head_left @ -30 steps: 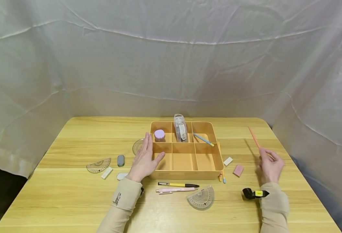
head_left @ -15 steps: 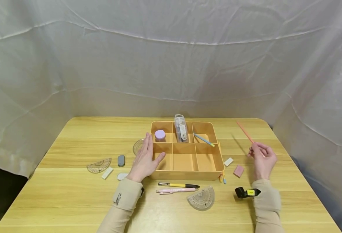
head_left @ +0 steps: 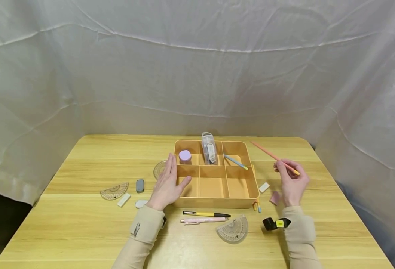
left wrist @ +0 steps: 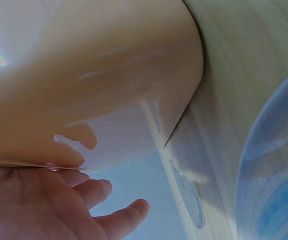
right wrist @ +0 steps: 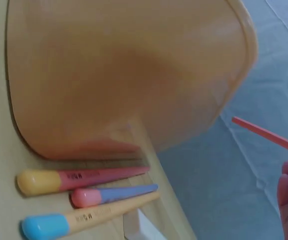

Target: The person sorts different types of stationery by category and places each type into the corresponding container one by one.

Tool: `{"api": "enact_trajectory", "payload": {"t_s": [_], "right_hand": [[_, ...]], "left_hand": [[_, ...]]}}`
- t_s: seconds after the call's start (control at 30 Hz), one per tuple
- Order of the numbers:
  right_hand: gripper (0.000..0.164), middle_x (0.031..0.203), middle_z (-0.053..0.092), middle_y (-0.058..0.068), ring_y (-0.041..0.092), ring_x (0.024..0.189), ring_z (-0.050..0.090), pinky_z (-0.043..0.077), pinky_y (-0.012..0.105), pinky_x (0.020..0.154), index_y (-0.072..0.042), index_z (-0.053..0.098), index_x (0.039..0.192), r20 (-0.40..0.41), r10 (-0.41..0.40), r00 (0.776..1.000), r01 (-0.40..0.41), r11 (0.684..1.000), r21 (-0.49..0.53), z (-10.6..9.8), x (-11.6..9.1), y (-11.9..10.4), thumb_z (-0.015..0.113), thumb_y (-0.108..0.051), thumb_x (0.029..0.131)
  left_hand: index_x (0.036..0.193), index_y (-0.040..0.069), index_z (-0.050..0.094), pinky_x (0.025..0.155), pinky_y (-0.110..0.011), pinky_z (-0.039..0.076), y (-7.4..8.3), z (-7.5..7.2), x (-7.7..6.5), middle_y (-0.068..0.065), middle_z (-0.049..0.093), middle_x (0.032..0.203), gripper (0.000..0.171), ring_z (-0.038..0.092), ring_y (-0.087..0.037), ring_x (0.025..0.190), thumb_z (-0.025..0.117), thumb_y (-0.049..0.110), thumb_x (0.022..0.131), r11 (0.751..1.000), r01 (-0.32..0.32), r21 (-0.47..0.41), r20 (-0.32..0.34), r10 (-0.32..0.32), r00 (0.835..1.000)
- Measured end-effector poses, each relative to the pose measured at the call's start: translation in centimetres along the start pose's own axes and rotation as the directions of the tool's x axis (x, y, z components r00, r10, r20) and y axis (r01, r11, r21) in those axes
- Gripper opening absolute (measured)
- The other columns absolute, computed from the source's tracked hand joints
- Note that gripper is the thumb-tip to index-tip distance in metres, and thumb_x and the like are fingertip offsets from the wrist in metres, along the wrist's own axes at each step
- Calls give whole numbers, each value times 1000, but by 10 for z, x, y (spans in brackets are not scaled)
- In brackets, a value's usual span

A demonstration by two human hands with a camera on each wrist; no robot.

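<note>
My right hand [head_left: 293, 183] holds a thin coral pencil [head_left: 265, 150] with a yellow end, over the table to the right of the orange six-compartment box [head_left: 214, 203]. The pencil's far tip points up and left, near the box's back right corner. In the right wrist view only part of the fingers shows beside the pencil. My left hand [head_left: 167, 188] rests against the box's left wall, fingers extended along it and thumb over the rim. In the box are a purple-lidded jar [head_left: 184, 156], a clear plastic case [head_left: 209, 149] leaning upright, and a blue pencil [head_left: 236, 161].
Several pencils [right wrist: 89, 177] lie along the box's right side, near a white eraser [head_left: 264, 187] and a pink eraser [head_left: 275, 198]. In front are a yellow pen [head_left: 205, 214], a pink pen [head_left: 204, 220] and a protractor [head_left: 232, 229]. Left lie another protractor [head_left: 114, 191] and a grey eraser [head_left: 140, 185].
My right hand has moved left toward the box with the coral pencil, whose yellow end now shows behind the fingers. The left hand and the box have stayed in place.
</note>
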State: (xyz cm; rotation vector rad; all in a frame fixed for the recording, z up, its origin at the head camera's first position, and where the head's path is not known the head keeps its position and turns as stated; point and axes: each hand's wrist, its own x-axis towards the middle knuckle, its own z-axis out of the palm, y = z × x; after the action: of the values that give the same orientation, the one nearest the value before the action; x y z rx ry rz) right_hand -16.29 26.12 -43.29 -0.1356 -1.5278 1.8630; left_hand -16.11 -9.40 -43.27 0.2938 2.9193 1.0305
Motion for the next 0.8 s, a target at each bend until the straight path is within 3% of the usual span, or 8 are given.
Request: {"api": "enact_trajectory", "payload": {"t_s": [0.17, 0.3, 0.43, 0.57, 0.67, 0.8], "right_hand": [[22, 78, 74, -5, 9, 69, 69, 58, 16, 68, 18, 65, 102, 128, -1, 992, 12, 996, -84, 12, -8, -1, 70, -1, 92], [20, 83, 71, -13, 0, 75, 66, 55, 10, 72, 14, 67, 105, 227, -19, 974, 81, 961, -266, 20, -15, 3, 67, -4, 95], [18, 93, 72, 2, -11, 85, 60, 49, 5, 79, 7, 70, 107, 312, -34, 949, 179, 875, -450, 24, -20, 6, 63, -8, 99], [20, 101, 73, 22, -15, 89, 55, 45, 4, 79, 6, 69, 110, 384, -36, 923, 248, 817, -520, 26, -23, 10, 59, -9, 101], [21, 107, 72, 24, -15, 92, 53, 46, 4, 78, 6, 68, 113, 428, -21, 904, 272, 799, -536, 27, -23, 12, 57, -9, 102], [23, 110, 68, 24, -10, 92, 52, 48, 8, 74, 7, 64, 118, 464, 18, 885, 261, 807, -529, 32, -26, 1, 60, -7, 100]], "left_hand": [[160, 0, -3, 126, -62, 15, 0, 0, 1, -15, -9, 170, 94, 7, -37, 158, 56, 43, 101, 1000, 1, -1, -1, -1, 1000], [161, 0, -3, 126, -62, 15, 0, 1, 1, -14, -10, 170, 94, 7, -37, 158, 56, 43, 101, 1000, 2, -2, -3, -2, 1000], [161, -1, -1, 126, -62, 17, -1, 2, 0, -16, -7, 171, 93, 9, -38, 158, 56, 43, 101, 1000, -1, 5, -6, 1, 1000], [161, -1, 1, 125, -62, 17, 0, 3, 0, -17, -4, 171, 93, 9, -38, 158, 56, 43, 101, 1000, -4, 3, -16, 4, 1000], [161, -1, 1, 125, -63, 17, 0, 2, 0, -17, -4, 171, 92, 9, -38, 158, 56, 43, 101, 1000, -5, 4, -20, 5, 1000], [160, -1, 1, 125, -63, 18, -1, 2, 1, -18, -4, 171, 92, 9, -38, 158, 56, 43, 101, 1000, -7, 5, -22, 8, 1000]]}}
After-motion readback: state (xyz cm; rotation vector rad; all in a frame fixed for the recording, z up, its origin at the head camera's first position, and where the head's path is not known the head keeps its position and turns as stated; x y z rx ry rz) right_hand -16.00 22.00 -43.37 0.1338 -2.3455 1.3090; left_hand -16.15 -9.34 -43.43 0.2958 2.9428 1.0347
